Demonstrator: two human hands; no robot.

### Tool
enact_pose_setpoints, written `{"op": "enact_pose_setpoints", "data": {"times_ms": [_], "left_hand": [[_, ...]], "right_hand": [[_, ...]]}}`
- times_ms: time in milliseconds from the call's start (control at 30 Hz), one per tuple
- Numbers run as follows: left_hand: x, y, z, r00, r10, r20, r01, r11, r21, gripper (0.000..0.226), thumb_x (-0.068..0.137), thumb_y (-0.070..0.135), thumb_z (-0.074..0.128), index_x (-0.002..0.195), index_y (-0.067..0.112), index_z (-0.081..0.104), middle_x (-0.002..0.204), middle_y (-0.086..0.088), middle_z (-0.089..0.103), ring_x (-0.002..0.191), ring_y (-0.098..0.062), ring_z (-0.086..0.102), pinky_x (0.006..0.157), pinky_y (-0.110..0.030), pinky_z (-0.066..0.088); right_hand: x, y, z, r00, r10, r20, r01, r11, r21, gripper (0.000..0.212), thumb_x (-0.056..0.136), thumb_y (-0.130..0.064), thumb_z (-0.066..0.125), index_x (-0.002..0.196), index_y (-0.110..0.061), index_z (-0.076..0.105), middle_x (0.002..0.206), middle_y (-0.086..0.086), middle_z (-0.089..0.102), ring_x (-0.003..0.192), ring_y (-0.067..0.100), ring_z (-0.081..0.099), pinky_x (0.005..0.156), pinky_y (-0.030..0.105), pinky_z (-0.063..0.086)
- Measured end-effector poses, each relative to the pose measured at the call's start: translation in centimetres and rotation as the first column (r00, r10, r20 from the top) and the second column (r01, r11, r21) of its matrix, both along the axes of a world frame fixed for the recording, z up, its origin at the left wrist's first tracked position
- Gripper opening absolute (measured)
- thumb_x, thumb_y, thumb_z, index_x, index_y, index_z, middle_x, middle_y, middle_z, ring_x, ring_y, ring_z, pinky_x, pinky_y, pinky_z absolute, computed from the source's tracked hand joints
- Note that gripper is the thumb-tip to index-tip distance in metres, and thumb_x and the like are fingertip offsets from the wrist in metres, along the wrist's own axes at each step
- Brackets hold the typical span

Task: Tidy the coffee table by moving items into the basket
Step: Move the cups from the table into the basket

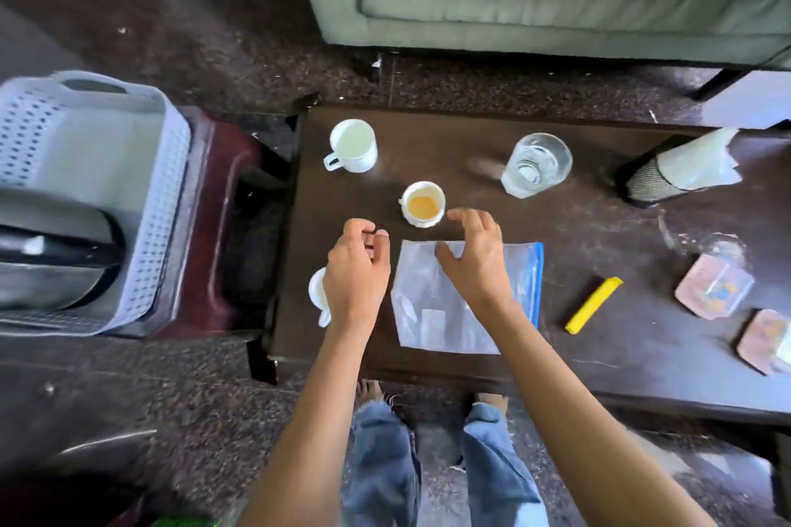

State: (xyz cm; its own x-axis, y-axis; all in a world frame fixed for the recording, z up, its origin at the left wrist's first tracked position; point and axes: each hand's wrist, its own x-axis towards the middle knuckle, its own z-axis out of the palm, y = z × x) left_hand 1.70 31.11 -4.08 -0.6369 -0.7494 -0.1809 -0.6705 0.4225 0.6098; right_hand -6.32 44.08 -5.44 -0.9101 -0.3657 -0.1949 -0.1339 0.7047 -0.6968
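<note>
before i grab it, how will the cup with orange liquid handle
The cup is open-topped with liquid inside, so tilting likely spills it. It looks ceramic: probably rigid but breakable. Its squat shape seems unlikely to tip.

White basket (173,167) beside cluttered coffee table (599,359)
</note>
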Motion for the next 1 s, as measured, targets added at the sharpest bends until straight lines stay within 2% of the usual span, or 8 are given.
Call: {"op": "enact_pose_setpoints", "data": {"times_ms": [133, 267, 367, 500, 600, 733, 867, 1000], "left_hand": [[1.1, -3.0, -0.3, 0.999, 0.035, 0.012, -0.035, 0.999, 0.013, 0.02, 0.093, 0.034, 0.052, 0.105, 0.02, 0.057, 0.093, 0.002, 0.07, 0.084, -0.02, 0.067, 0.069, -0.039, 0.054], [1.7, -4.7, -0.5, 0.998, 0.06, -0.012, -0.059, 0.998, 0.023, 0.02, 0.092, 0.035, 0.052, 0.105, 0.019, 0.057, 0.095, 0.002, 0.069, 0.085, -0.02, 0.067, 0.07, -0.039, 0.054], [1.9, -5.6, -0.6, 0.997, 0.072, -0.008, -0.072, 0.997, 0.031, 0.022, 0.092, 0.036, 0.052, 0.105, 0.019, 0.057, 0.095, 0.002, 0.07, 0.084, -0.019, 0.067, 0.069, -0.038, 0.054], [2.5, -6.8, -0.8, 0.995, 0.103, 0.017, -0.104, 0.994, 0.023, 0.023, 0.093, 0.038, 0.05, 0.104, 0.019, 0.058, 0.094, 0.004, 0.07, 0.083, -0.02, 0.067, 0.066, -0.036, 0.053], [3.2, -7.9, -0.8, 0.994, 0.112, 0.014, -0.113, 0.993, 0.04, 0.024, 0.093, 0.039, 0.05, 0.104, 0.019, 0.058, 0.095, 0.004, 0.07, 0.084, -0.02, 0.067, 0.066, -0.035, 0.053], [4.1, -10.0, -0.5, 0.991, 0.135, -0.013, -0.135, 0.99, 0.05, 0.023, 0.093, 0.039, 0.05, 0.104, 0.02, 0.058, 0.096, 0.005, 0.07, 0.085, -0.02, 0.066, 0.067, -0.037, 0.053], [5.0, -12.6, 0.6, 0.978, 0.189, -0.088, -0.188, 0.982, 0.021, 0.018, 0.096, 0.029, 0.048, 0.104, 0.018, 0.06, 0.097, 0.0, 0.07, 0.088, -0.021, 0.066, 0.062, -0.029, 0.042], [5.7, -15.8, 2.1, 0.955, 0.267, -0.125, -0.273, 0.962, -0.031, 0.021, 0.099, 0.023, 0.044, 0.107, 0.015, 0.061, 0.099, -0.002, 0.071, 0.094, -0.02, 0.065, 0.066, -0.024, 0.036]], "right_hand": [[-0.6, -4.2, -1.1, 0.999, 0.029, -0.037, -0.027, 0.998, 0.049, 0.061, 0.072, -0.009, 0.075, 0.126, 0.001, 0.048, 0.126, 0.021, 0.047, 0.11, 0.039, 0.047, 0.097, 0.047, 0.042], [-1.4, -7.0, -2.2, 0.999, 0.035, -0.006, -0.033, 0.984, 0.175, 0.086, 0.078, -0.019, 0.076, 0.147, -0.008, 0.025, 0.15, 0.023, 0.023, 0.13, 0.041, 0.031, 0.108, 0.046, 0.033], [-1.9, -8.2, -3.1, 0.999, 0.046, 0.03, -0.052, 0.96, 0.275, 0.088, 0.084, -0.02, 0.07, 0.151, -0.01, 0.015, 0.156, 0.023, 0.012, 0.139, 0.04, 0.019, 0.112, 0.045, 0.027], [-2.0, -8.9, -3.6, 1.0, -0.002, -0.001, 0.002, 0.947, 0.32, 0.066, 0.085, -0.009, 0.062, 0.143, -0.007, 0.03, 0.144, 0.021, 0.031, 0.124, 0.041, 0.035, 0.1, 0.042, 0.038], [-1.9, -9.2, -3.4, 0.999, 0.007, -0.032, 0.004, 0.944, 0.331, 0.058, 0.083, -0.013, 0.065, 0.134, -0.007, 0.04, 0.128, 0.02, 0.043, 0.111, 0.04, 0.043, 0.09, 0.041, 0.042], [-0.9, -10.3, -1.9, 0.996, 0.04, -0.082, -0.014, 0.954, 0.299, 0.059, 0.078, -0.022, 0.072, 0.13, -0.01, 0.046, 0.123, 0.018, 0.048, 0.107, 0.037, 0.045, 0.083, 0.04, 0.043], [0.1, -13.2, 1.6, 0.972, 0.101, -0.213, -0.062, 0.982, 0.18, 0.061, 0.075, -0.026, 0.073, 0.13, -0.011, 0.049, 0.124, 0.014, 0.052, 0.108, 0.033, 0.046, 0.082, 0.029, 0.034], [0.0, -18.6, 5.3, 0.95, 0.198, -0.242, -0.189, 0.98, 0.06, 0.067, 0.073, -0.022, 0.076, 0.13, -0.004, 0.047, 0.125, 0.015, 0.052, 0.114, 0.031, 0.045, 0.089, 0.025, 0.032]]}}
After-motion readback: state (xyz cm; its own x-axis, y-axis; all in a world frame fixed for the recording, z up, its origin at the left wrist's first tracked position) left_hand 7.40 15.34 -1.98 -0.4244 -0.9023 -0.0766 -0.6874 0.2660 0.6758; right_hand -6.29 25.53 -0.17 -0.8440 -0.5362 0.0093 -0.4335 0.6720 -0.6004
